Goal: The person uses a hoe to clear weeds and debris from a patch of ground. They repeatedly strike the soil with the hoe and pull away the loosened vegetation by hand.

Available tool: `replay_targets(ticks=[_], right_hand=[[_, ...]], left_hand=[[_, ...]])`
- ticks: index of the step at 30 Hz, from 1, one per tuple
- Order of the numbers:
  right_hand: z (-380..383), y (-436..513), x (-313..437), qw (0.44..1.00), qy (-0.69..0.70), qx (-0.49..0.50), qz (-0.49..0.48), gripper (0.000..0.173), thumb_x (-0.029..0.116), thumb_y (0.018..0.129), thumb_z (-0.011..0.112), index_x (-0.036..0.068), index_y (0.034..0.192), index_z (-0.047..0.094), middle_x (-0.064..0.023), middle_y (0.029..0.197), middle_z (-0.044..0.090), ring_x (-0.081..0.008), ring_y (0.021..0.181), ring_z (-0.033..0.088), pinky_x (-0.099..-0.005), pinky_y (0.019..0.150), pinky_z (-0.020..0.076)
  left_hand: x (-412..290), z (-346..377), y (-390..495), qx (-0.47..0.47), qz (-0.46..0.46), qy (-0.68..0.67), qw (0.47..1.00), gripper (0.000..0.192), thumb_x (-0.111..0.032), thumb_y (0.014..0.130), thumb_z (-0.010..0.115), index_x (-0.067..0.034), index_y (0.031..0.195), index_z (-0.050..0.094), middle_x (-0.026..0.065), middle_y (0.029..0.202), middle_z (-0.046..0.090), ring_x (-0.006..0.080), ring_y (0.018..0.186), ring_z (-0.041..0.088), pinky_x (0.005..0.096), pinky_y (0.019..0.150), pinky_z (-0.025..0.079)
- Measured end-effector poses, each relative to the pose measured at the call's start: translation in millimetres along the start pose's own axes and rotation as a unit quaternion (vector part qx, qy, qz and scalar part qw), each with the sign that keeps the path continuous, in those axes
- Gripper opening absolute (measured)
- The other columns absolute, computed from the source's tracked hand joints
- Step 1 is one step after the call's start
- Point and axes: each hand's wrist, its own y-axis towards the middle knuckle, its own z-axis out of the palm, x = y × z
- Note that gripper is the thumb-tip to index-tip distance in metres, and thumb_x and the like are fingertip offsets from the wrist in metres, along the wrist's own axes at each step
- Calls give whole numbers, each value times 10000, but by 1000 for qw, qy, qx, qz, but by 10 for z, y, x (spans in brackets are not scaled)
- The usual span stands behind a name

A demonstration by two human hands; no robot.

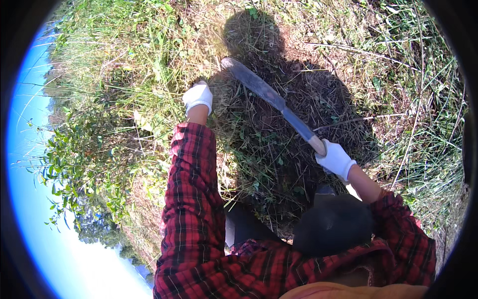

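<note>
My right hand (pixel 335 159), in a white glove, is closed on the pale wooden handle of a long billhook-like blade tool (pixel 261 86). Its broad dark metal blade points up and to the left, above the shaded ground. At the upper left my left hand (pixel 198 98), also in a white glove, is curled at the edge of tall grass (pixel 157 71). Its fingers are turned away from view, so whether it grips any stems cannot be told. Cut or flattened dry grass (pixel 276 157) lies below the blade, in my shadow.
A leafy shrub (pixel 80 160) grows at the left, with sky beyond it. Long dry stalks (pixel 412 130) cross the grass on the right. My dark-clad knee (pixel 334 224) is bent near the bottom, with part of a boot (pixel 325 190) just above it.
</note>
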Motion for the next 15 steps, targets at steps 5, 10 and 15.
replay_targets(ticks=[5,10,15], right_hand=[[-304,-442,400,982,168,47,78,318,215,794,633,7,983,485,-99,657,591,-183,526,604,-309,482,484],[-784,-315,943,960,277,-34,-3,245,165,815,634,20,950,490,-13,588,509,-84,420,500,-218,367,413],[-1196,751,1398,811,492,-148,-282,275,184,815,627,-12,968,508,-41,612,556,-92,443,535,-225,356,430]], left_hand=[[-203,237,-75,49,-38,-95,994,362,-294,882,409,-52,1119,538,172,1016,639,330,934,629,429,782,502],[-71,472,-101,52,-47,-116,991,352,-297,872,423,-32,1073,540,189,978,648,348,913,632,465,775,496],[-336,216,-46,69,-39,-134,988,351,-261,835,503,-47,1113,521,180,1058,629,321,983,615,431,828,483]])
